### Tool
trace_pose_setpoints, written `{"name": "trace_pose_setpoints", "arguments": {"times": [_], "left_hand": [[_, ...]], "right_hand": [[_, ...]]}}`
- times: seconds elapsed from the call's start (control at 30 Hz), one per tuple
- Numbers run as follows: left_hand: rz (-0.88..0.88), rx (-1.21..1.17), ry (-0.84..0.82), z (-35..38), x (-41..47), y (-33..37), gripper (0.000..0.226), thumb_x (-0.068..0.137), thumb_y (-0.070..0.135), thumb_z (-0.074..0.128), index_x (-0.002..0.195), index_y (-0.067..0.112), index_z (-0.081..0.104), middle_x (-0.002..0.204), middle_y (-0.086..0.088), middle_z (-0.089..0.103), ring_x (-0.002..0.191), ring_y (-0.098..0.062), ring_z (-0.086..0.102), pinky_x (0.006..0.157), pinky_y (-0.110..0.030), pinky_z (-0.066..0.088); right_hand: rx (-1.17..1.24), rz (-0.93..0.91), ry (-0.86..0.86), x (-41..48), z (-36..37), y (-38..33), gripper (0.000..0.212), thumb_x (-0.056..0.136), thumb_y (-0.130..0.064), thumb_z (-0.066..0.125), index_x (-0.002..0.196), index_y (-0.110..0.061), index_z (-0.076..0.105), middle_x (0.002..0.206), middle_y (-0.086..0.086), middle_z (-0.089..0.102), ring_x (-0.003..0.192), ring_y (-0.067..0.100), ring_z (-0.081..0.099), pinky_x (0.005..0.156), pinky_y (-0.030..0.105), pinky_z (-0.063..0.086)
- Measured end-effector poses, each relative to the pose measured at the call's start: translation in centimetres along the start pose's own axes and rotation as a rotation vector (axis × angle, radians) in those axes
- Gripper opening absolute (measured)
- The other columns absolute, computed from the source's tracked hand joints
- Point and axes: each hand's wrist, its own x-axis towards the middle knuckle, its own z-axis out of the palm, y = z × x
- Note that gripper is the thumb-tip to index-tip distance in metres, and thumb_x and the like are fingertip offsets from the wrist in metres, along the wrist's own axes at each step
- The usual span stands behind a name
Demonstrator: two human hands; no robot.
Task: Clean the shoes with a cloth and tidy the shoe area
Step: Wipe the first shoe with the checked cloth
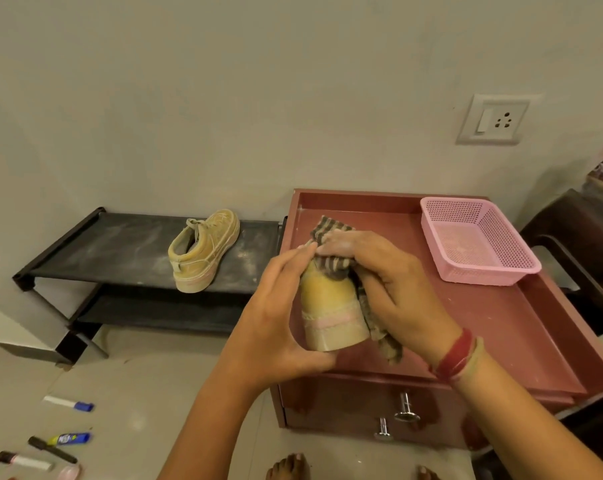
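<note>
- Gripping a tan shoe [331, 313] between both hands, over the front half of a maroon cabinet [494, 327] top, with the pale sole band lowest.
- Cupped along its left side by the left hand [276, 320], with fingers curved up the upper and thumb tucked under the sole edge.
- Pressed from above and from the right by the right hand [390, 282], with fingers curled round a striped cloth [329, 230] bunched over the shoe's top and a loose tail hanging down its right side.
- Hidden at its upper end by the fingertips of both hands, which nearly meet there.
- Wearing red and pale bangles [457, 355] on the right wrist.
- Resting well apart to the left, a second shoe [206, 251] on the dusty top shelf of a black shoe rack [120, 251], toe toward the wall.
- Sitting at the cabinet's back right corner, a pink basket [477, 240], apart from the hands.
- Scattered on the floor at lower left, several markers [69, 404].
- Mounted on the wall above the basket, a wall socket [492, 119].
</note>
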Motion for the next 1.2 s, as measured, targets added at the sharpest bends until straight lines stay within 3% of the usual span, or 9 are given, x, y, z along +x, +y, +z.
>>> {"name": "trace_pose_setpoints", "arguments": {"times": [0.23, 0.33, 0.47, 0.53, 0.6, 0.7, 0.87, 1.0, 1.2], "left_hand": [[-0.037, -0.145, 0.008, 0.3, 0.1, 0.3, 0.128, 0.053, 0.009, 0.090, 0.152, 0.009, 0.008, 0.145, 0.005, 0.041, 0.133, -0.007, 0.044, 0.107, -0.022, 0.036], [-0.036, -0.145, 0.022, 0.2, 0.1, 0.3, 0.127, 0.053, 0.013, 0.088, 0.152, 0.018, 0.009, 0.146, 0.017, 0.038, 0.130, -0.002, 0.045, 0.103, -0.020, 0.041], [-0.046, -0.158, 0.029, 0.3, -0.1, 0.0, 0.127, 0.053, 0.012, 0.091, 0.151, 0.024, 0.010, 0.147, 0.003, 0.041, 0.136, -0.010, 0.040, 0.109, -0.026, 0.037], [-0.061, -0.158, 0.037, 0.0, -0.2, -0.3, 0.125, 0.053, 0.012, 0.090, 0.150, 0.026, 0.013, 0.144, 0.003, 0.042, 0.136, -0.010, 0.040, 0.109, -0.029, 0.038], [-0.066, -0.164, 0.055, -0.3, -0.3, -0.4, 0.121, 0.052, 0.011, 0.087, 0.149, 0.025, 0.016, 0.142, 0.003, 0.043, 0.136, -0.011, 0.040, 0.108, -0.034, 0.041], [-0.064, -0.156, 0.050, -0.3, 0.0, -0.4, 0.118, 0.052, 0.009, 0.088, 0.148, 0.015, 0.020, 0.142, 0.002, 0.043, 0.137, -0.009, 0.038, 0.108, -0.036, 0.042], [-0.031, -0.103, 0.015, -0.5, -0.2, -0.4, 0.114, 0.052, 0.018, 0.087, 0.146, 0.021, 0.023, 0.140, 0.022, 0.038, 0.129, -0.004, 0.045, 0.103, -0.025, 0.044], [-0.032, -0.119, 0.017, -0.5, 0.1, -0.5, 0.112, 0.053, 0.015, 0.087, 0.145, 0.019, 0.024, 0.142, 0.016, 0.038, 0.134, -0.002, 0.039, 0.106, -0.023, 0.040], [-0.020, -0.079, 0.049, -1.0, 0.3, -0.7, 0.106, 0.054, 0.010, 0.085, 0.143, 0.018, 0.028, 0.137, 0.015, 0.043, 0.129, 0.003, 0.042, 0.100, -0.018, 0.043]], "right_hand": [[-0.048, 0.014, 0.035, 0.0, -0.7, -0.5, 0.046, 0.083, -0.001, 0.036, 0.117, -0.015, 0.063, 0.118, -0.004, 0.061, 0.117, 0.008, 0.053, 0.100, 0.032, 0.043], [-0.129, -0.107, -0.048, -1.1, 0.3, -1.7, 0.044, 0.085, -0.004, 0.034, 0.117, -0.013, 0.063, 0.124, 0.001, 0.060, 0.127, 0.014, 0.049, 0.106, 0.027, 0.039], [-0.096, 0.051, 0.071, -0.6, -0.6, 0.3, 0.049, 0.082, -0.001, 0.035, 0.120, -0.016, 0.061, 0.121, -0.003, 0.060, 0.118, 0.012, 0.054, 0.099, 0.039, 0.044], [-0.094, 0.002, 0.040, -1.2, -0.4, -0.5, 0.045, 0.084, -0.004, 0.035, 0.118, -0.019, 0.061, 0.124, -0.006, 0.058, 0.120, 0.011, 0.053, 0.101, 0.032, 0.044], [-0.127, -0.095, -0.041, -2.0, 0.4, -1.5, 0.043, 0.086, -0.007, 0.035, 0.117, -0.019, 0.062, 0.128, -0.003, 0.057, 0.125, 0.011, 0.049, 0.104, 0.023, 0.040], [-0.078, -0.003, 0.016, -1.2, -0.1, -0.5, 0.049, 0.081, -0.004, 0.033, 0.118, -0.017, 0.063, 0.126, -0.002, 0.057, 0.125, 0.010, 0.049, 0.105, 0.030, 0.040], [-0.124, -0.094, -0.069, -2.0, 0.6, -1.1, 0.041, 0.088, -0.009, 0.034, 0.116, -0.018, 0.064, 0.129, 0.000, 0.057, 0.129, 0.015, 0.046, 0.106, 0.026, 0.038], [-0.072, 0.021, 0.014, -1.2, 0.2, -0.4, 0.045, 0.084, -0.007, 0.034, 0.116, -0.015, 0.065, 0.126, -0.005, 0.056, 0.125, 0.010, 0.048, 0.104, 0.032, 0.040], [-0.144, -0.056, -0.073, -2.2, 1.8, -0.6, 0.037, 0.091, -0.010, 0.036, 0.115, -0.020, 0.063, 0.131, -0.003, 0.056, 0.133, 0.012, 0.041, 0.106, 0.032, 0.039]]}}
